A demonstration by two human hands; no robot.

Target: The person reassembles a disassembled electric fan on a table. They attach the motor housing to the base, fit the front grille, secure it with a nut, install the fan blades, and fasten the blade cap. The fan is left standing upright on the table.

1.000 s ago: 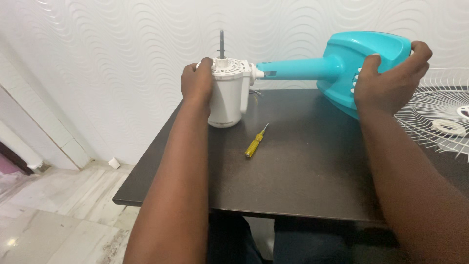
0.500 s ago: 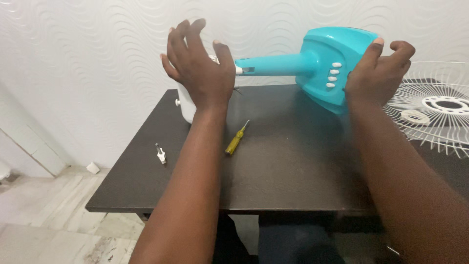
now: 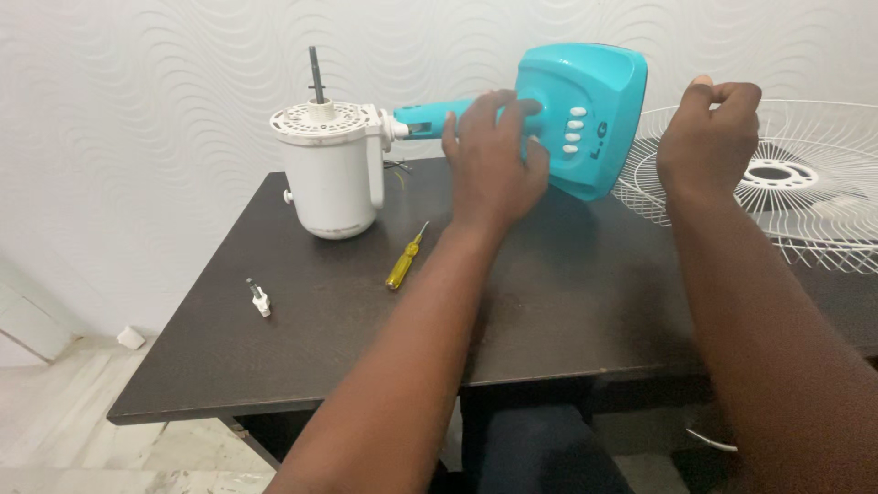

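A fan body lies across the dark table (image 3: 549, 311). Its white motor housing (image 3: 331, 183) stands on end at the back left, with a dark shaft (image 3: 315, 75) pointing up. Its teal neck and base (image 3: 585, 110), with several white buttons, tilt up to the right. My left hand (image 3: 494, 169) wraps over the teal neck where it joins the base. My right hand (image 3: 709, 137) hovers just right of the base, fingers curled and holding nothing, apart from the base.
A yellow-handled screwdriver (image 3: 402, 261) lies in front of the motor. A small white part (image 3: 259, 299) lies near the table's left edge. A white wire fan grille (image 3: 805, 192) lies at the right. A patterned white wall is behind, and tiled floor is at the left.
My left hand left the motor housing, lifted open, and now sits on the teal neck. My right hand let go of the teal base and curled shut. The view shifted left.
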